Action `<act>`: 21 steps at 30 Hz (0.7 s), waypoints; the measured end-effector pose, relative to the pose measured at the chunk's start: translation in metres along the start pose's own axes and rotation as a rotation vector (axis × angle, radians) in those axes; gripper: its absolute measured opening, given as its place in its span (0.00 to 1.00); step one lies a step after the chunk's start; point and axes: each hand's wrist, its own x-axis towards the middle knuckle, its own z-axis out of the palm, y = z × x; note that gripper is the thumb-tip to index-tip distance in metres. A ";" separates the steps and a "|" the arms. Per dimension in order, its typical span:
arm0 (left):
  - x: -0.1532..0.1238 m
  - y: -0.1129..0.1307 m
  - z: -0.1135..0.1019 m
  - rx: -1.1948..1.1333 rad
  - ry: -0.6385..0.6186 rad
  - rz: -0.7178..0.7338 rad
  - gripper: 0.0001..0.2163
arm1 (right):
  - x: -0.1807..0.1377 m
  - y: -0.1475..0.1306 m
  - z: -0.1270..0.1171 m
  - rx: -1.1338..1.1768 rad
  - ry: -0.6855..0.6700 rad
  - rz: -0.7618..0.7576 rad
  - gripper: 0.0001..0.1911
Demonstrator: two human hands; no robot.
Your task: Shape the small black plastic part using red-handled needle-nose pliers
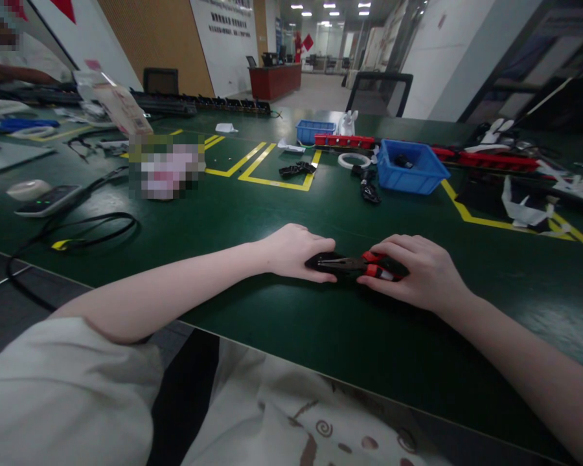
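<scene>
In the head view, my right hand (418,268) is closed around the red and black handles of a pair of needle-nose pliers (344,263). The jaws point left toward my left hand (298,252). Between the thumb and fingers of that hand is a small black part (315,260), and the plier tips lie over or against it. Whether the jaws actually grip the part, I cannot tell. Both hands rest low over the green table (272,304), close to its front edge. The far side of the black part is hidden by my left fingers.
A blue bin (411,168) with black pieces stands at the back right, beside a white ring (354,160) and black parts (366,184). Further back is a smaller blue bin (315,131). At left lie a black cable (102,220) and a bottle (119,100). Another person sits far left.
</scene>
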 end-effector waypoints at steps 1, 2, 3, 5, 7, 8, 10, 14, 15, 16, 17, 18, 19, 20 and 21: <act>0.000 -0.001 0.000 -0.002 0.002 0.005 0.19 | 0.000 0.000 0.000 -0.001 -0.004 -0.002 0.20; -0.001 -0.001 0.000 -0.003 0.004 0.012 0.19 | 0.001 0.000 -0.001 -0.003 -0.008 -0.005 0.20; -0.001 -0.002 0.000 -0.006 0.006 0.018 0.19 | 0.001 0.000 -0.001 -0.008 -0.012 -0.011 0.20; -0.001 -0.002 0.001 -0.012 0.009 0.029 0.20 | 0.002 0.001 -0.002 -0.026 -0.016 -0.020 0.19; -0.001 -0.003 0.001 -0.023 0.009 0.031 0.20 | 0.002 0.002 -0.002 -0.047 -0.019 -0.016 0.18; -0.001 -0.002 0.001 -0.026 0.008 0.030 0.20 | 0.001 0.003 -0.003 -0.053 -0.021 -0.011 0.18; -0.001 -0.002 0.001 -0.029 0.005 0.028 0.20 | 0.001 0.004 -0.003 -0.048 -0.020 -0.002 0.17; -0.001 -0.002 0.000 -0.026 0.006 0.033 0.20 | 0.000 0.006 -0.003 -0.003 -0.009 -0.005 0.16; -0.001 -0.002 0.000 -0.029 0.005 0.034 0.20 | 0.000 0.006 -0.003 0.005 -0.009 -0.007 0.16; -0.001 -0.002 0.000 -0.032 0.004 0.033 0.20 | 0.000 0.006 -0.002 0.012 -0.011 -0.009 0.16; -0.001 -0.002 0.000 -0.038 0.003 0.031 0.20 | 0.000 0.006 -0.002 0.018 -0.015 -0.010 0.16; -0.001 -0.002 0.000 -0.044 0.003 0.031 0.20 | 0.000 0.005 -0.002 0.027 -0.020 -0.009 0.16; -0.001 -0.002 0.001 -0.050 0.006 0.031 0.20 | -0.001 0.005 -0.002 0.034 -0.027 -0.007 0.16; -0.001 -0.002 0.001 -0.056 0.009 0.031 0.20 | -0.001 0.004 -0.002 0.041 -0.035 -0.002 0.16; -0.001 -0.001 0.000 -0.064 0.013 0.034 0.20 | 0.000 0.004 -0.002 0.050 -0.042 0.004 0.15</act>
